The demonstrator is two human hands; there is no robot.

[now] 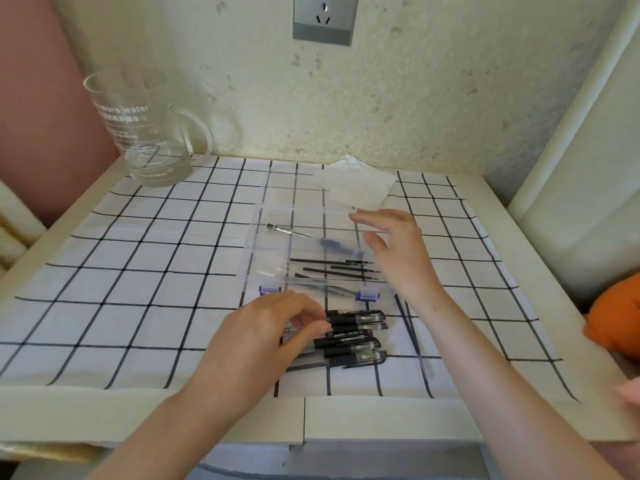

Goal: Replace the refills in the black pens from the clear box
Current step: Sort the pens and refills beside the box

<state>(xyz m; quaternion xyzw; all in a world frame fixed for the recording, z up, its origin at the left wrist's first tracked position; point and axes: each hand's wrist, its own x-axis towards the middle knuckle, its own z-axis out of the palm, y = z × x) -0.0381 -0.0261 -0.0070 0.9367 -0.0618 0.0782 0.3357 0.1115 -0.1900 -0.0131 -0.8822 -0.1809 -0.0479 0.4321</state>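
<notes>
— Where were your hands?
— My left hand (273, 327) pinched the black pens (353, 336). My right hand (398, 251) hovered spread over the clear box (311, 251), with the refills (332, 270) beside its palm.
— Advice?
— I'd single out one pen before unscrewing it.
— Surroundings?
— A checked cloth (156, 271) covered the desk (346, 420), and a glass jug (145, 133) stood far beyond my left hand.

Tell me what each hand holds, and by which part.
The left hand seems to pinch one black pen by its barrel. The right hand hovers open above the clear box, holding nothing.
</notes>
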